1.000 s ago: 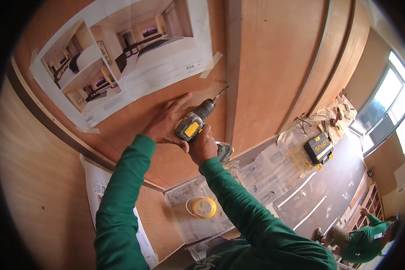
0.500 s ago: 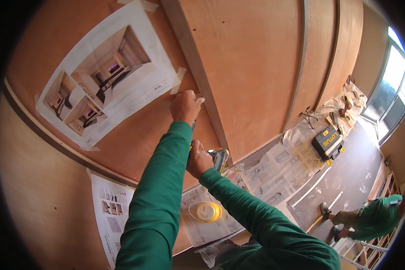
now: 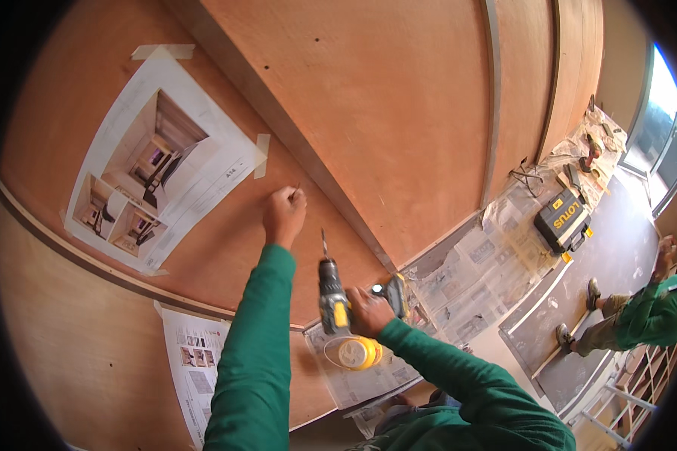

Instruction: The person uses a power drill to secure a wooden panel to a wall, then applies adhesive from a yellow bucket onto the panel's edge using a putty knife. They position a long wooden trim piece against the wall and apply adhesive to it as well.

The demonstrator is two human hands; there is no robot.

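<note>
My right hand grips a black and yellow cordless drill by its handle. The long thin bit points up toward the reddish-brown wooden panel and appears apart from it. To the upper left, my left hand is closed in a pinch close to the panel. A tiny thin piece seems to stick out of its fingertips, too small to name. Beside that hand, a printed sheet with room pictures is taped to the panel. A raised wooden strip runs diagonally to the right of the hand.
Below the drill stands a yellow bucket on newspaper. Another sheet hangs lower left. Toward the right are a black toolbox, a second drill and a small folding stand. A co-worker in green stands at far right.
The drill in my right hand has moved down, away from the panel, and its bit now shows. My left hand has drawn off from the wooden strip, and the whole view has shifted.
</note>
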